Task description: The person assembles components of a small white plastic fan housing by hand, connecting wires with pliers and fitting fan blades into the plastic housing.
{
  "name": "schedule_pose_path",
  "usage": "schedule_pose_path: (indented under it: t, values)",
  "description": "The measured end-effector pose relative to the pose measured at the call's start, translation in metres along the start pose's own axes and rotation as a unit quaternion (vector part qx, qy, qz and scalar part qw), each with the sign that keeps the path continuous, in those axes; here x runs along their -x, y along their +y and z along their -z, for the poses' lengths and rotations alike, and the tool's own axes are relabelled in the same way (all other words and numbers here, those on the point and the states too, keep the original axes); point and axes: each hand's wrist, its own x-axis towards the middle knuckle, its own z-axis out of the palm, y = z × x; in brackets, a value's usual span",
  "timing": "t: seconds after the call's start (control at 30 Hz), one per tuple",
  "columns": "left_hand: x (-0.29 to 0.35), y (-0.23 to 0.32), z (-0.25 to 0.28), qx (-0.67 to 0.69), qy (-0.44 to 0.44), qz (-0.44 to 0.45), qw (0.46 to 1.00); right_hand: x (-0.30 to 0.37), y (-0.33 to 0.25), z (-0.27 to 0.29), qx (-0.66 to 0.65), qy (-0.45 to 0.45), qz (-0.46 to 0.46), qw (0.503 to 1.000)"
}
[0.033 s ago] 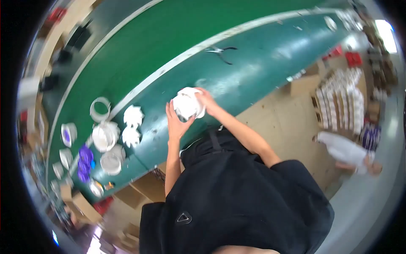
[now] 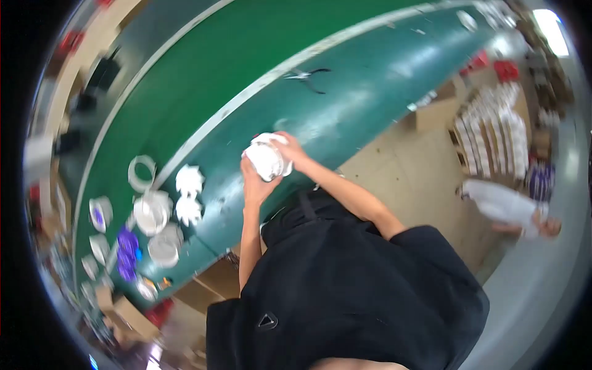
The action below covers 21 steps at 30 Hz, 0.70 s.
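Note:
Both of my hands hold a white rounded plastic part above the near side of the green bench. My left hand grips its near left side, the thumb along the lower edge. My right hand is closed over its upper right side. What the part is exactly I cannot make out. Left of it lie two white pieces with toothed edges. Beyond my hands rests a pair of pliers with dark handles, its jaws pointing left.
Farther left stand a white ring, round white housings and a stack of purple parts. A pale strip runs along the bench. Cartons sit past its left end. At the right are stacked white goods and a person in white.
The white part has tilted in my hands and now shows a smoother, rounded face. My right hand has shifted slightly over it. The whole view has turned a little.

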Motion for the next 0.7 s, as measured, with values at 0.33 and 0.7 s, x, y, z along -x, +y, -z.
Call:
schedule_pose_path:
  t: [0.33, 0.7]
  values:
    - [-0.030, 0.022, -0.031, -0.068, -0.109, 0.025, 0.991, -0.010, 0.001, 0.034, 0.125, 0.209, 0.002, 0.970]
    - [-0.036, 0.099, 0.004, -0.155, -0.130, -0.111, 0.973, 0.050, -0.062, 0.102, 0.042, -0.068, 0.119, 0.990]
